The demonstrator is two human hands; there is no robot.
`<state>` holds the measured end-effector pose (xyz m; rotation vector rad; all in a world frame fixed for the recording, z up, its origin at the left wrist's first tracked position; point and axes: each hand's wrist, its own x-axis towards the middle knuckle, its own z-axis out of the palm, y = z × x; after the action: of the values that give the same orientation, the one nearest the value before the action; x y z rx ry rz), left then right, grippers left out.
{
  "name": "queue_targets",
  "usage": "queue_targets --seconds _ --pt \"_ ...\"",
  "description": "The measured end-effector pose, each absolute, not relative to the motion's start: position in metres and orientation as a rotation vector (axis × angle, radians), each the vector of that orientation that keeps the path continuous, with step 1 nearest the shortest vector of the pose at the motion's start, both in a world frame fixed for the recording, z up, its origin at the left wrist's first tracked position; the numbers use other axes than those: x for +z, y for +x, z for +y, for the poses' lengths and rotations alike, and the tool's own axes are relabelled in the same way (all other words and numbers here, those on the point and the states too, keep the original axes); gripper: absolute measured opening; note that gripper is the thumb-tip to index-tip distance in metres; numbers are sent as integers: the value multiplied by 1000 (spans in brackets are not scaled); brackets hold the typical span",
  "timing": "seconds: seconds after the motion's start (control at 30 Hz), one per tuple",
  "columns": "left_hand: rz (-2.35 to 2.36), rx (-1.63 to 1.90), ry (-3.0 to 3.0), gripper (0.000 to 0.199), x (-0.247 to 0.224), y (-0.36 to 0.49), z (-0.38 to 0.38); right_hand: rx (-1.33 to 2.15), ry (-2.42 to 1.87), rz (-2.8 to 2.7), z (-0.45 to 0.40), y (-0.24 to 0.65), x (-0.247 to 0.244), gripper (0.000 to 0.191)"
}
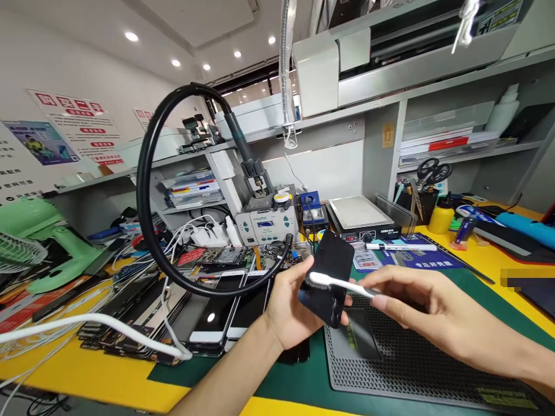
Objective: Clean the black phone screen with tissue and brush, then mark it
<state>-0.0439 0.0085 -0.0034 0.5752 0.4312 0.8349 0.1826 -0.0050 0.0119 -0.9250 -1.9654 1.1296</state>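
My left hand (288, 312) is wrapped round a black smartphone (336, 260), its dark glossy face turned up toward me and tilted. Between the thumb and fingers of my right hand (427, 309) is a white toothbrush (342, 282). The brush head lies against the lower left part of the phone's face, bristles down. Below the phone, a grey perforated mat (390, 370) covers part of the green work mat (281, 381). A dark flat rectangular piece (362, 332) rests on the grey mat, partly hidden by the phone and my fingers.
Left of my arm lie several phones (219, 306) and stacked screens (130, 312). A black hose (145, 173) loops up from the hot air station (264, 225). Behind are a heating plate (359, 214) and a marker (401, 247). A white cable (99, 320) crosses the left side.
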Motion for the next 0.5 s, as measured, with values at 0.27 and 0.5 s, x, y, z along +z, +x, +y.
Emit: queue_targets --seconds 0.27,0.5 --pt "392 831 599 59 -5 -45 7 1075 -983 -2025 -4 177 1 25" --pt "398 838 611 59 -4 -44 7 999 -978 -2032 -2 179 1 28"
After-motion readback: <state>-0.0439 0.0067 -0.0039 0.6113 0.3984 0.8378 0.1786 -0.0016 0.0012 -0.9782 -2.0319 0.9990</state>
